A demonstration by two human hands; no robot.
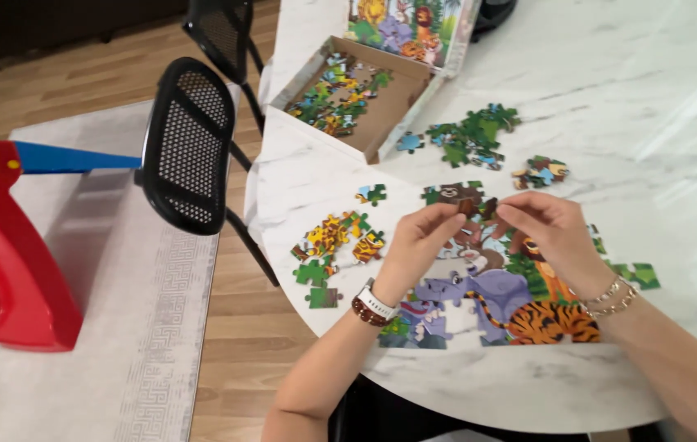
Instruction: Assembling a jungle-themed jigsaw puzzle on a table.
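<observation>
I've got both hands, left hand & right hand, pinching one brown puzzle piece just above the part-built puzzle; I'd turn it w/ fingertips till edges match.

White watch and bead bracelet left wrist, gold bracelets right

The part-built puzzle lies on the table near its front edge; both hands hover above it; loose pieces lie to its left, more behind; the open box sits farther back; a chair stands left of the table.
</observation>
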